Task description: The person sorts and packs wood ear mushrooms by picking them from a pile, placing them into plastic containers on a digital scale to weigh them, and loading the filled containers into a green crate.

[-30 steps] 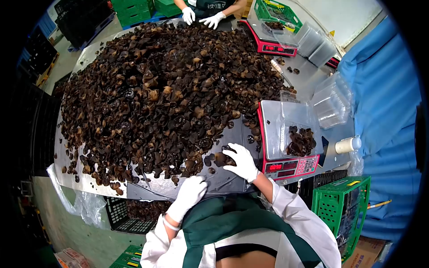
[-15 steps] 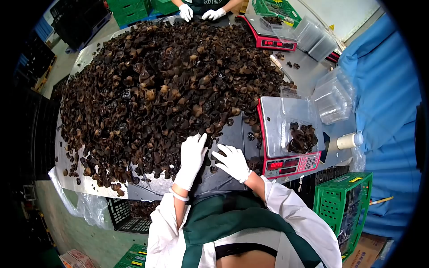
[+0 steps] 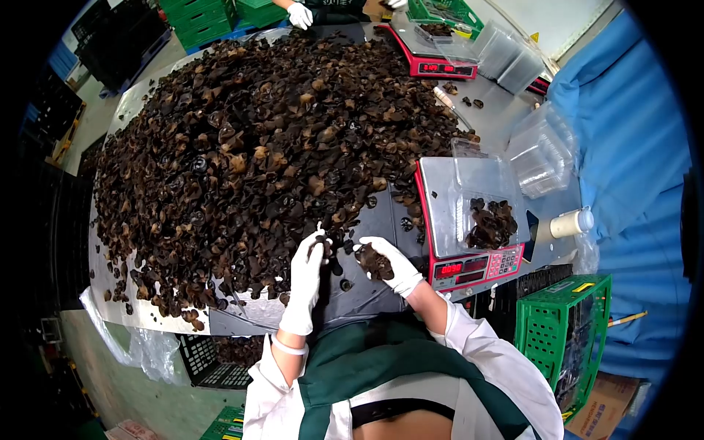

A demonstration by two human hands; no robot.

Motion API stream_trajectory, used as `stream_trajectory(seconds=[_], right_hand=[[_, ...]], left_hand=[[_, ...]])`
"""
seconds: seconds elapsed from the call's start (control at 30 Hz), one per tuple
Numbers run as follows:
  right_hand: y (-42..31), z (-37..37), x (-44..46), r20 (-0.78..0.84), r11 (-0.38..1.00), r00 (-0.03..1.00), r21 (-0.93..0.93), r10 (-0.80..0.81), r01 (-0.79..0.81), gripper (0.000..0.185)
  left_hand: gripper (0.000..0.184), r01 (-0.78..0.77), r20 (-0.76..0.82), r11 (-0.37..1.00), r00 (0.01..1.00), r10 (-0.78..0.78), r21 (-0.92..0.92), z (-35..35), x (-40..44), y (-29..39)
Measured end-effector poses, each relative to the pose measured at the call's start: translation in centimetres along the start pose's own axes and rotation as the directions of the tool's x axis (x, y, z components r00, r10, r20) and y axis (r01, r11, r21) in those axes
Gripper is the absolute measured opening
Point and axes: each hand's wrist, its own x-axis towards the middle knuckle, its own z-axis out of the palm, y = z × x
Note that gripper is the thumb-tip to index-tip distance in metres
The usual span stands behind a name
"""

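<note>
A broad heap of dark brown wood ear mushrooms [image 3: 242, 154] covers most of the table. At its near edge my left hand [image 3: 306, 268], in a white glove, is closed with its fingertips pinching a small dark wood ear piece [image 3: 320, 239]. My right hand [image 3: 396, 265], gloved too, is curled around a clump of wood ears [image 3: 375, 262] just above the dark table surface. To its right, a red-framed scale [image 3: 469, 268] carries an opened clear plastic box [image 3: 477, 192] with a portion of wood ears [image 3: 492, 223] inside.
Clear box stacks [image 3: 543, 150] stand right of the scale, near a white bottle [image 3: 572, 223]. A second scale [image 3: 444, 68] and a white-handled knife [image 3: 444, 97] lie farther back. Across the table is a co-worker's gloved hand [image 3: 300, 15]. A green crate [image 3: 543, 334] stands at lower right.
My right hand has gathered a clump of wood ears, and my left fingers have closed on a piece. Across the table, the co-worker's hands have moved apart. The view has shifted slightly.
</note>
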Motion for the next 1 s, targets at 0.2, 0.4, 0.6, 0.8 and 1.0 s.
stream_trajectory(seconds=[0.2, 0.4, 0.6, 0.8, 1.0], right_hand=[[0.7, 0.9, 0.2, 0.268, 0.775, 0.961, 0.621, -0.063, -0.122, 0.051], [0.4, 3.4, -0.3, 0.255, 0.705, 0.927, 0.709, -0.274, 0.014, 0.057], [0.3, 6.0, -1.9, -0.064, 0.831, 0.829, -0.083, -0.556, 0.550, 0.039], [-1.6, 5.7, -2.9, -0.184, 0.696, 0.685, -0.362, -0.705, 0.620, 0.046], [-6.0, 3.9, -3.9, -0.189, 0.593, 0.566, -0.151, -0.803, 0.791, 0.058]], left_hand=[[0.045, 0.232, 0.157, 0.767, 0.973, -0.171, -0.599, -0.5, -1.7, -3.1], [0.038, 0.283, 0.144, 0.569, 0.950, -0.278, -0.772, 2.4, -3.5, -3.5], [0.040, 0.272, 0.203, 0.407, 0.958, -0.205, -0.872, 6.6, -3.2, -1.6], [0.044, 0.269, 0.137, 0.408, 0.936, -0.323, -0.873, 10.4, -3.0, 1.2], [0.057, 0.322, 0.261, 0.301, 0.939, -0.224, -0.898, 15.0, -2.0, 2.5]])
